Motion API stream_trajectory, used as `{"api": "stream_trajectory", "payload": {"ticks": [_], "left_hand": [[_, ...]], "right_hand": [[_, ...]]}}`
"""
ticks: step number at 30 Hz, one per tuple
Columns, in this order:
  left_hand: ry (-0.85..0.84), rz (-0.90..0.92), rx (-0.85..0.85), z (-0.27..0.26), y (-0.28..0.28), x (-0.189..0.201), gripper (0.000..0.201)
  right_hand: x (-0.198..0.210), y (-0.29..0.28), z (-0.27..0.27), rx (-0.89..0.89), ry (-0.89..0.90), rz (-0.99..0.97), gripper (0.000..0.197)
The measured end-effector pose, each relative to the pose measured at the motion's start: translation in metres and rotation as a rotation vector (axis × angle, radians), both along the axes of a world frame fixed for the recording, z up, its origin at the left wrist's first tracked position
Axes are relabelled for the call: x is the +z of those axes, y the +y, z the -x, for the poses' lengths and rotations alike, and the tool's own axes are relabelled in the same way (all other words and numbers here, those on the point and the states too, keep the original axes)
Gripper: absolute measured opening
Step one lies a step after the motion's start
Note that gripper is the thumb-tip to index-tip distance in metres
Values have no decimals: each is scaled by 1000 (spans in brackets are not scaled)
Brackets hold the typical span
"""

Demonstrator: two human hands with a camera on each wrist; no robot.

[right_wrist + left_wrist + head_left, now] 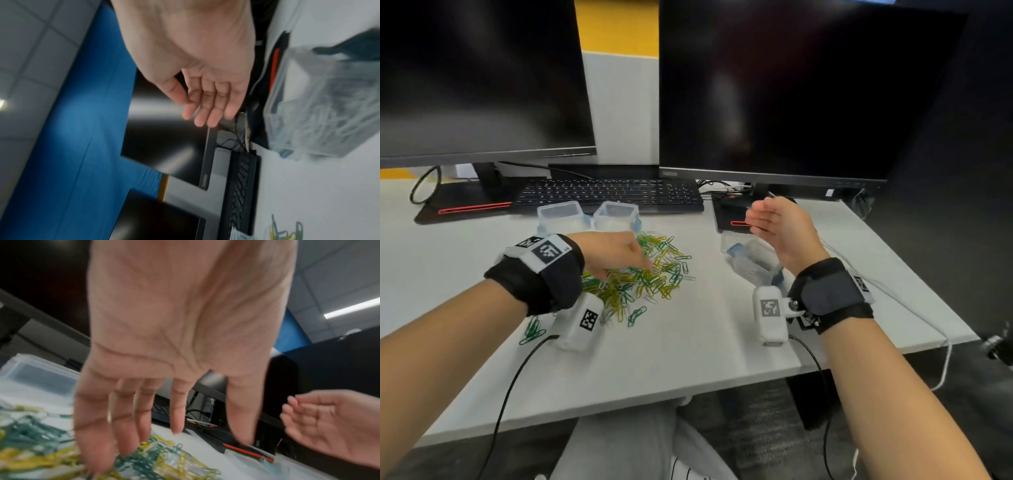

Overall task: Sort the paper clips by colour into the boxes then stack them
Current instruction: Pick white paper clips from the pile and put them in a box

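A loose heap of paper clips (pixel 650 274), yellow, green and clear or white ones all tangled together, lies on the white desk (pixel 688 359) in front of the person, with a small cluster of green clips (pixel 532 330) lying apart near the left forearm. The left hand (pixel 613 251) reaches palm-down into the heap; the left wrist view shows its fingers (pixel 123 434) extended and spread, tips touching the clips, and no clip can be seen pinched between them, though blur hides the very tips. The right hand (pixel 779 226) is raised above the desk, turned on edge with the fingers straight and together, holding nothing. Just beneath it sits a clear plastic box (pixel 751 260) with a blue latch, which already holds what look like pale or silvery clips; their exact colour is too blurred to tell. Two more clear boxes (pixel 589 214) stand side by side behind the heap, just in front of the keyboard (pixel 609 193), and look empty from the head view. Judging from this, sorting is at an early stage: one box seems partly filled, the yellow and green clips remain mixed on the desk, and closing and stacking the boxes is not yet begun. Two dark monitors (pixel 774 89) stand behind.
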State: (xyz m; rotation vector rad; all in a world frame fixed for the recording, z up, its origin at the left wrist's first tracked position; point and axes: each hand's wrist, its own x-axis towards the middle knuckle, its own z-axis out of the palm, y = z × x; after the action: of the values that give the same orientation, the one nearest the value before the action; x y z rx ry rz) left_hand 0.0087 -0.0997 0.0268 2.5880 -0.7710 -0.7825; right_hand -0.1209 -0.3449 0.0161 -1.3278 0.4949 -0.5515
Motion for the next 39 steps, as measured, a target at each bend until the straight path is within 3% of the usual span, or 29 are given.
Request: {"api": "stream_trajectory", "payload": {"ticks": [3,7,10,13,17,20,24,27,30,34,39], "left_hand": [[-52,-232,-83,-4,9,-12,80],[-151,-341,-172,0,2,-28,115],[-234,-394,-211,-5,-7,-28,118],[-175,-329,-198,-18,-11,-27,98],[-177,-107,-177,-29,-12,-26,40],[-199,-14,-118,-49,-9,-35,27],[215,377,124,-70,3,-47,6],[408,722,254,-73,10,-48,13],[547,952,335,-80,17,-50,21],[699,1097,387,-85,22,-53,30],[770,1173,395,-87,26,-57,32]], "right_hand": [[7,24,-11,252,186,188,24],[-9,60,-39,675,814,776,71],[-17,79,-62,777,971,1080,71],[-16,97,-80,835,937,1202,66],[-19,112,-101,863,716,913,30],[-31,112,-117,819,625,699,27],[-39,102,-133,846,494,288,13],[-36,93,-139,799,369,45,19],[-36,85,-142,758,293,-10,27],[-41,81,-144,734,230,-56,27],[-41,78,-142,716,167,-86,29]]}}
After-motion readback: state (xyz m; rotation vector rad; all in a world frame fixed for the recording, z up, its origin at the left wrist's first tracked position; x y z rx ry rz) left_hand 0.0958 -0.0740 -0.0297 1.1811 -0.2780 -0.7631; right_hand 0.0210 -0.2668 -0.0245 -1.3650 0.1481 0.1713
